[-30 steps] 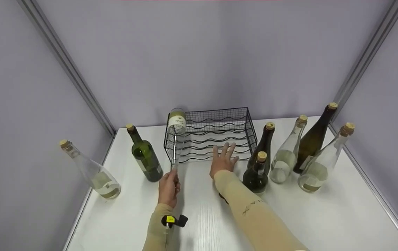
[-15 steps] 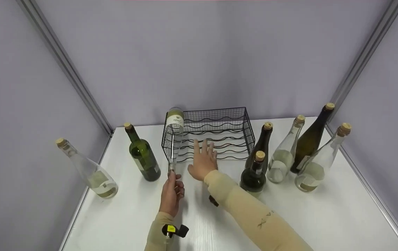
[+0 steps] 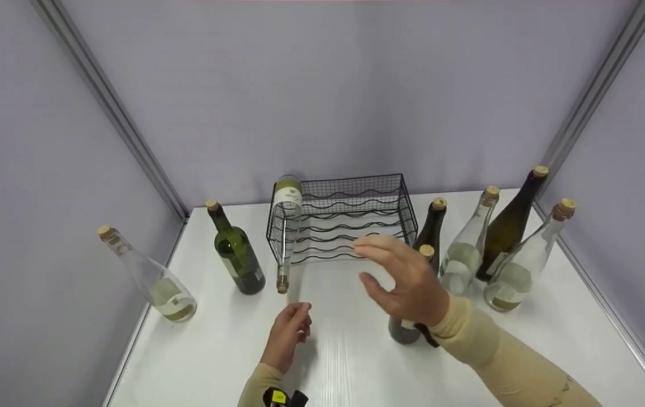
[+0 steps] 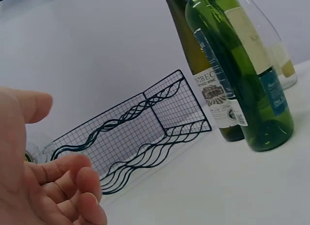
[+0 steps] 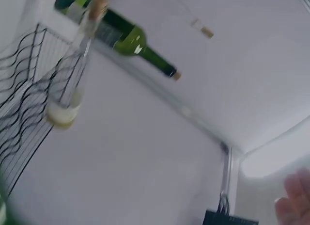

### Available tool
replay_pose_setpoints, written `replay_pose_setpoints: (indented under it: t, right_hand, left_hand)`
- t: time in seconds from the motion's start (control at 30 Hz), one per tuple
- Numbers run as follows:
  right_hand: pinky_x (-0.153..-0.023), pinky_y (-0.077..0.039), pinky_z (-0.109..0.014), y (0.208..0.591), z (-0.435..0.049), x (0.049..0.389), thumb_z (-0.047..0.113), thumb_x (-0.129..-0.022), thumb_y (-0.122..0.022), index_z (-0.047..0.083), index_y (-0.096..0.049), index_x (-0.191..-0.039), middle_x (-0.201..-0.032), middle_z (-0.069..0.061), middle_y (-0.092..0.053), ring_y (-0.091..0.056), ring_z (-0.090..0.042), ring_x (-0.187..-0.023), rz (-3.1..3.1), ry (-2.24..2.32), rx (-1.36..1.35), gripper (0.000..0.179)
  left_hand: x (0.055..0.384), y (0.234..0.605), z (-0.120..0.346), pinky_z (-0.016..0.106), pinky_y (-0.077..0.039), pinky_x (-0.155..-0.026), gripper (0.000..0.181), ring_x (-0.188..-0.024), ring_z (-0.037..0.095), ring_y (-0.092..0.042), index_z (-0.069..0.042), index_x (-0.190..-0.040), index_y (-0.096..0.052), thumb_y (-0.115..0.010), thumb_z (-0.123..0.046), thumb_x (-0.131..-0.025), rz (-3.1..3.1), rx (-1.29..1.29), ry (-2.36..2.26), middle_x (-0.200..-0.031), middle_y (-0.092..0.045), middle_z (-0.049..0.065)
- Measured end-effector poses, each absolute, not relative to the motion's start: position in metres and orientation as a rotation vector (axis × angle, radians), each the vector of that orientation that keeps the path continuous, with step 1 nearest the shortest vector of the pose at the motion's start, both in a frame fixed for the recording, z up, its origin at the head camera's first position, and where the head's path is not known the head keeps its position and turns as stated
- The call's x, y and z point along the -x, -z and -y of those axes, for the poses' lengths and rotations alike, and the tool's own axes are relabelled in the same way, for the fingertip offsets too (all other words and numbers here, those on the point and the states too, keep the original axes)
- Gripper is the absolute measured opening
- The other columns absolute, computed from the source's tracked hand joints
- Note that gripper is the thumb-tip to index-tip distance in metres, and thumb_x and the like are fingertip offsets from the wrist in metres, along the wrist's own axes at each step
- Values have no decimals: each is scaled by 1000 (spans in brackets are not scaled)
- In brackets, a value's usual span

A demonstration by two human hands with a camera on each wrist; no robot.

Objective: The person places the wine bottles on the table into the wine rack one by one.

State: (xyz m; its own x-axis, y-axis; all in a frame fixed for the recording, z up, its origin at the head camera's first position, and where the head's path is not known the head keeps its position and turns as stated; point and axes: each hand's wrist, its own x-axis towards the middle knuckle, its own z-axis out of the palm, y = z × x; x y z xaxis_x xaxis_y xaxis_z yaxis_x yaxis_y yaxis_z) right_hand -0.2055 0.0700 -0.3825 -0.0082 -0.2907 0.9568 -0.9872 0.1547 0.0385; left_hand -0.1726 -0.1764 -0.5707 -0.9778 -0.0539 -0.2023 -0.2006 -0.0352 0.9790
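A clear corked bottle (image 3: 288, 220) lies in the left end of a black wire wine rack (image 3: 356, 189), cork toward me. Just short of that cork, my left hand (image 3: 288, 336) hangs loosely curled and holds nothing. In the left wrist view its fingers (image 4: 68, 186) are relaxed and free. My right hand (image 3: 404, 277) is spread with bent fingers over a dark green corked bottle (image 3: 404, 330), hiding most of it. Whether it touches that bottle I cannot tell. The right wrist view shows only some fingertips (image 5: 295, 196) at its edge.
Left of the rack stand a green bottle (image 3: 238, 257) and a clear bottle (image 3: 158, 288). On the right stand a dark slim bottle (image 3: 431, 226), two clear bottles, one (image 3: 460, 254) nearer the rack, and a brown bottle (image 3: 506, 226). Grey walls enclose the white table (image 3: 345, 362).
My left hand has let go of the clear bottle's neck and drawn back toward me. My right hand moved left over the rack's front, then right and nearer, to the dark green bottle.
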Motion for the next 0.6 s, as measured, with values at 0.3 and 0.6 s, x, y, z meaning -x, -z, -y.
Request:
replay_pose_setpoints:
  t: [0.3, 0.6]
  right_hand:
    - [-94, -46, -27, 394, -131, 204, 18, -89, -67, -17, -56, -102, -103, -27, -62, -60, -31, -99, 1496, -1168, -945, 40]
    - [-93, -48, -30, 431, -145, 216, -18, -69, -67, -22, -39, -123, -115, -36, -53, -57, -35, -109, 1750, -1532, -1037, 61]
  left_hand:
    - [165, 568, 180, 36, -46, -69, 45, -79, 20, -55, 3, -120, -53, -57, -35, -97, -2139, 253, -2024, -93, -56, 10]
    - [156, 551, 173, 35, -46, -69, 50, -77, 19, -55, 8, -121, -51, -60, -34, -95, -2129, 218, -2017, -93, -57, 12]
